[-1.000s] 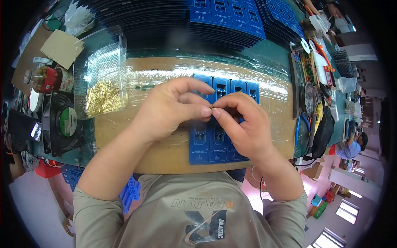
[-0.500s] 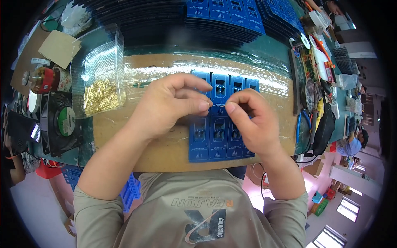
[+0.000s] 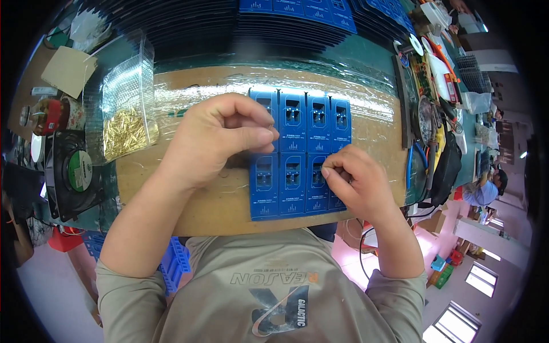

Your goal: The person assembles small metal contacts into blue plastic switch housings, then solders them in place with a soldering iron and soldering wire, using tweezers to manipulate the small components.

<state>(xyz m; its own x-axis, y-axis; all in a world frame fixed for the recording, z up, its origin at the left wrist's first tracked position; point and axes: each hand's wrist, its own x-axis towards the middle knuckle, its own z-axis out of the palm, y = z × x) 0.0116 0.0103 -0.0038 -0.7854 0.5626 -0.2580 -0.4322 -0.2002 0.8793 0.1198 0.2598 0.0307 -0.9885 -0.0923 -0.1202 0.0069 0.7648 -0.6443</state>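
A panel of blue circuit boards point(image 3: 293, 154), joined in two rows, lies flat on the brown work board before me. Over its upper left part my left hand point(image 3: 214, 137) is raised, thumb and fingertips pinched together; what they hold, if anything, is too small to make out. Low over the lower row, toward the right, my right hand point(image 3: 363, 180) is curled, its thumb and index finger closed by a board's cut-out. Nothing can be told apart between those fingertips. To the left, slim gold-coloured metal pins point(image 3: 126, 132) lie heaped in a clear plastic tray point(image 3: 147, 74).
Stacks of blue circuit boards point(image 3: 309, 12) stand at the far side. A black fan point(image 3: 71, 177) and a jar point(image 3: 50, 116) sit at left. Pliers with blue handles point(image 3: 422, 157) and other tools line the right. The brown work board point(image 3: 166, 211) ends near my body.
My right hand has moved down and slightly right, from the upper row to the lower row. My left hand stays pinched, now a little farther left. The whole view has shifted slightly.
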